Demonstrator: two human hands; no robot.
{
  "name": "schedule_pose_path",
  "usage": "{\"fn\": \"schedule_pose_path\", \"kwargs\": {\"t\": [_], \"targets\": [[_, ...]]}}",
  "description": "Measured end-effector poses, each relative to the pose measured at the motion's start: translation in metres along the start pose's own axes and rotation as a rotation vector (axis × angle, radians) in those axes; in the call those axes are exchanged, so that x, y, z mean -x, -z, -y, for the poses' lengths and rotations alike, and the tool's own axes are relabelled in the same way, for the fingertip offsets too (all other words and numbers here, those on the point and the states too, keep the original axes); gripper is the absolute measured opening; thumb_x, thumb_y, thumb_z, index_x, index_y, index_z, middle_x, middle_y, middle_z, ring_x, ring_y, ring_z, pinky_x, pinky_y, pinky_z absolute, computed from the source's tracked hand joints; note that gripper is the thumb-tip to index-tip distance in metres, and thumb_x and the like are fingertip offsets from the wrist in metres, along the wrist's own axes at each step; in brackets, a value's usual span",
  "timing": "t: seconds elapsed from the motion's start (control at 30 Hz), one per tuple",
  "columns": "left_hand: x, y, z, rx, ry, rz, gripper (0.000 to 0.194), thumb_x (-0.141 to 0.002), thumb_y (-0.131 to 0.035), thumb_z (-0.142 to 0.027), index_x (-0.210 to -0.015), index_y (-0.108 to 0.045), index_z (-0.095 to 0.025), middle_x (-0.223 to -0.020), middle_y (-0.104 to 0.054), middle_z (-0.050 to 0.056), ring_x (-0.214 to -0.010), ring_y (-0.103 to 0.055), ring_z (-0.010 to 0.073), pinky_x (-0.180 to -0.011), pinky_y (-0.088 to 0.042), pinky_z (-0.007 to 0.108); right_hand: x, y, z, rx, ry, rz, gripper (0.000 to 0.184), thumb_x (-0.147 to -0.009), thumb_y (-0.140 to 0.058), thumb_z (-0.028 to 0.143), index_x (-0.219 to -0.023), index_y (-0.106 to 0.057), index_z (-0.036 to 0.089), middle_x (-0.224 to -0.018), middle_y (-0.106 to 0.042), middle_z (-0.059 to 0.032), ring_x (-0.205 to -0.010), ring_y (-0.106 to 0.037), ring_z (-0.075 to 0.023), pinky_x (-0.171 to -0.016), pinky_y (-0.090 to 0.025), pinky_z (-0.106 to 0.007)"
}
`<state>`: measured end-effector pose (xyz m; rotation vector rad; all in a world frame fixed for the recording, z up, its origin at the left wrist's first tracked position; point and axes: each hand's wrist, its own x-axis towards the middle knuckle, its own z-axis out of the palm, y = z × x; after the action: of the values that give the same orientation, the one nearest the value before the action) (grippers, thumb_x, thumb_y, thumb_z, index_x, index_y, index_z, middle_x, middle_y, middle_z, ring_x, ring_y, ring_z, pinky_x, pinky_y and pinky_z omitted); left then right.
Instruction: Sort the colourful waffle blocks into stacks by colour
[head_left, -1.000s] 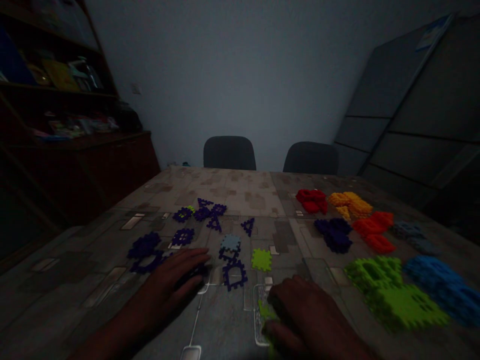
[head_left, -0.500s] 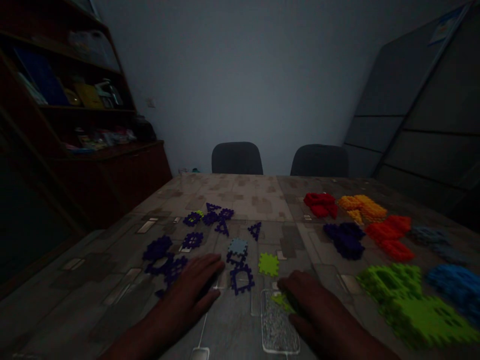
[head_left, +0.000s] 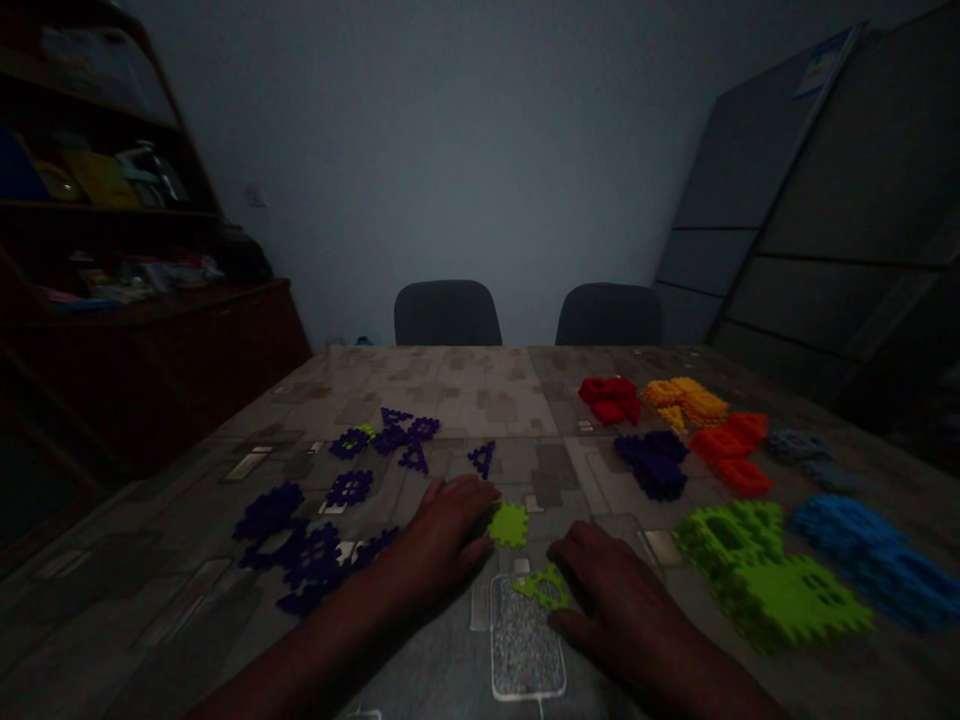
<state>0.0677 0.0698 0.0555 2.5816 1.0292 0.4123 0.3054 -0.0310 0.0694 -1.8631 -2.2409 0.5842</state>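
Note:
My left hand (head_left: 454, 525) reaches over the table with its fingers stretched out. Its fingertips are at the left edge of a lime-green square toothed tile (head_left: 508, 525), and I cannot tell whether they touch it. My right hand (head_left: 604, 585) rests palm down, fingers curved and thumb apart. At the gap between that thumb and the fingers is a lime-green toothed piece with an opening (head_left: 551, 588); a firm grip on it does not show. Purple toothed tiles (head_left: 311, 550) lie beside my left forearm, partly covered by it.
Farther off are purple squares (head_left: 350, 487) and a purple triangle (head_left: 482, 458). On the right stand piles of toothed pieces: red (head_left: 611, 400), yellow (head_left: 688, 400), purple (head_left: 651, 463), orange (head_left: 731, 455), grey (head_left: 810, 458), green (head_left: 776, 580) and blue (head_left: 877, 555). Two chairs (head_left: 448, 312) stand behind the table.
The view has swung slightly right. My left hand has moved right, up to the green square tile. The grey tile and purple pieces that lay between my hands no longer show there.

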Motion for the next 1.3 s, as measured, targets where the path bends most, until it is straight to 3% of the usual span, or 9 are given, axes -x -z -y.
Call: {"fn": "schedule_pose_path", "kwargs": {"t": [0.13, 0.4, 0.5, 0.63, 0.8, 0.93, 1.13, 1.3], "targets": [[-0.013, -0.01, -0.008, 0.019, -0.01, 0.054, 0.066, -0.08, -0.068, -0.016, -0.143, -0.048, -0.02, -0.147, -0.055, 0.016, -0.143, -0.042, 0.0386, -0.117, -0.02, 0.074, 0.003, -0.004, -0.005, -0.038, 0.045, -0.019, 0.04, -0.079, -0.067, 0.014, -0.118, -0.064, 0.021, -0.119, -0.064, -0.0088, -0.108, -0.058, -0.027, -0.095, -0.042, -0.04], [-0.004, -0.018, -0.003, 0.062, -0.057, -0.023, 0.08, -0.082, -0.072, -0.016, -0.15, -0.034, -0.034, -0.145, -0.058, 0.01, -0.133, -0.053, 0.0321, -0.121, -0.013, 0.07, 0.007, -0.004, -0.005, -0.115, 0.089, -0.059, 0.048, -0.076, -0.059, 0.006, -0.121, -0.062, 0.022, -0.119, -0.064, -0.0077, -0.108, -0.057, -0.0252, -0.095, -0.042, -0.037], [-0.001, -0.016, -0.006, 0.087, -0.072, -0.055, 0.081, -0.085, -0.07, -0.02, -0.153, -0.028, -0.035, -0.142, -0.059, 0.009, -0.13, -0.055, 0.0311, -0.121, -0.023, 0.065, 0.006, -0.005, -0.007, -0.107, 0.091, -0.063, 0.045, -0.073, -0.057, 0.004, -0.115, -0.063, 0.021, -0.115, -0.064, -0.0077, -0.106, -0.057, -0.0246, -0.091, -0.043, -0.034], [0.001, -0.016, -0.01, 0.124, -0.074, -0.092, 0.077, -0.087, -0.068, -0.024, -0.154, -0.03, -0.031, -0.136, -0.061, 0.01, -0.126, -0.057, 0.0293, -0.113, -0.042, 0.051, 0.01, -0.001, -0.006, -0.082, 0.116, -0.073, 0.04, -0.073, -0.055, 0.003, -0.108, -0.064, 0.021, -0.112, -0.064, -0.0065, -0.104, -0.057, -0.023, -0.089, -0.042, -0.032], [0.004, -0.024, -0.012, 0.148, -0.111, -0.181, 0.079, -0.088, -0.068, -0.03, -0.156, -0.027, -0.038, -0.138, -0.06, 0.007, -0.125, -0.059, 0.0293, -0.105, -0.051, 0.044, 0.026, 0.02, 0.008, -0.098, 0.094, 0.033, 0.043, -0.078, -0.059, 0.006, -0.116, -0.066, 0.023, -0.118, -0.066, -0.0074, -0.108, -0.06, -0.0237, -0.092, -0.044, -0.032], [0.005, -0.028, -0.013, 0.143, -0.128, -0.229, 0.08, -0.088, -0.069, -0.033, -0.155, -0.026, -0.045, -0.135, -0.064, 0.004, -0.117, -0.065, 0.0281, -0.1, -0.055, 0.043, 0.041, 0.032, 0.009, -0.067, 0.161, 0.078, 0.058, -0.076, -0.064, 0.007, -0.132, -0.062, 0.02, -0.123, -0.067, -0.0102, -0.112, -0.061, -0.0256, -0.098, -0.045, -0.035], [0.009, -0.042, -0.006, 0.087, -0.107, -0.274, 0.076, -0.088, -0.069, -0.039, -0.154, -0.03, -0.045, -0.137, -0.065, 0.002, -0.119, -0.067, 0.0289, -0.098, -0.059, 0.041, 0.075, 0.036, -0.028, -0.099, 0.281, -0.079, 0.06, -0.08, -0.063, 0.008, -0.138, -0.058, 0.023, -0.128, -0.069, -0.0098, -0.118, -0.062, -0.0252, -0.103, -0.048, -0.035], [0.011, -0.042, -0.011, 0.045, -0.085, -0.273, 0.07, -0.092, -0.065, -0.04, -0.153, -0.032, -0.047, -0.139, -0.065, -0.001, -0.119, -0.068, 0.0269, -0.098, -0.059, 0.039, 0.102, 0.059, -0.095, -0.092, 0.089, -0.389, 0.045, -0.093, -0.061, 0.03, -0.138, -0.06, 0.029, -0.135, -0.067, -0.0102, -0.123, -0.063, -0.0292, -0.103, -0.052, -0.045]]}}
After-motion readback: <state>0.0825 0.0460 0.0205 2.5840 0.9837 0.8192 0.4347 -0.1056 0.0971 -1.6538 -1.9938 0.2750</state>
